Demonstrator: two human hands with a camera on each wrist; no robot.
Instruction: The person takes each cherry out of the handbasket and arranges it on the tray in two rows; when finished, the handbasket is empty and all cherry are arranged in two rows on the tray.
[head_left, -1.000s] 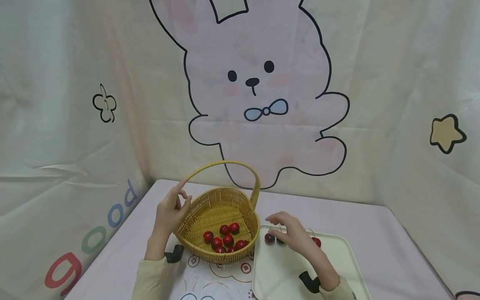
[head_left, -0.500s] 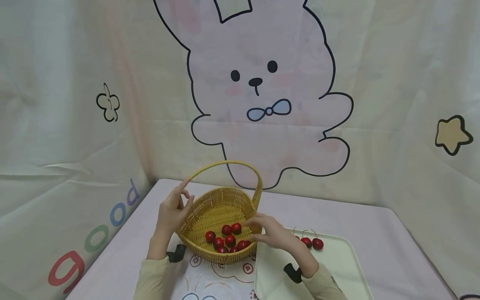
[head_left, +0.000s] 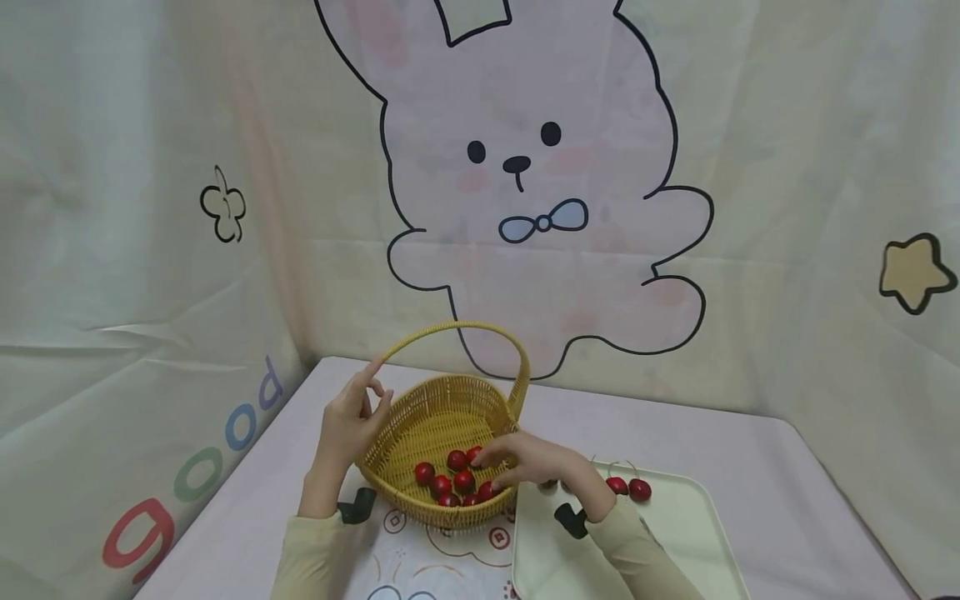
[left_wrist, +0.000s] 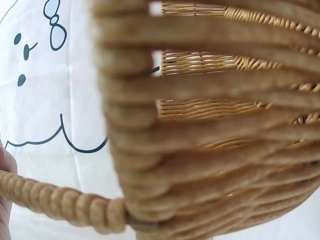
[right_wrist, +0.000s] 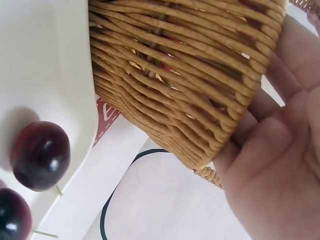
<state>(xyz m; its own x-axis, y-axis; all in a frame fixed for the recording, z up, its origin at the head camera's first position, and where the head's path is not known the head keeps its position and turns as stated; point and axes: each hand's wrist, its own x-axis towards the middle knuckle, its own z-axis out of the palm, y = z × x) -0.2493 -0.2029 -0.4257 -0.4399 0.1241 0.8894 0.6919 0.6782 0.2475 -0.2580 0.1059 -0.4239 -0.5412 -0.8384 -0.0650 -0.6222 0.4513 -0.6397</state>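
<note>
A yellow wicker basket (head_left: pixel 442 392) holds several red cherries (head_left: pixel 464 481). My left hand (head_left: pixel 348 425) grips the left side of its arched handle (head_left: pixel 480 326); the left wrist view shows the handle (left_wrist: pixel 65 202) running to fingers at the left edge. My right hand (head_left: pixel 532 458) reaches over the basket's right rim, its fingertips and thumb apart close above the cherries. Nothing shows between them. In the right wrist view the palm (right_wrist: pixel 280 165) faces the rim and the fingertips are hidden behind the weave.
A pale tray (head_left: pixel 705 533) stands to the right of the basket. Along its far side lie red cherries (head_left: pixel 640 490) and dark cherries (right_wrist: pixel 40 155), partly hidden by the right arm. A printed cloth (head_left: pixel 405 567) lies in front; a rabbit-print curtain (head_left: pixel 540 292) hangs behind the table.
My right hand has moved left from above the dark cherries on the tray, over the rim and into the basket. The left hand stays at the handle; the view has shifted slightly.
</note>
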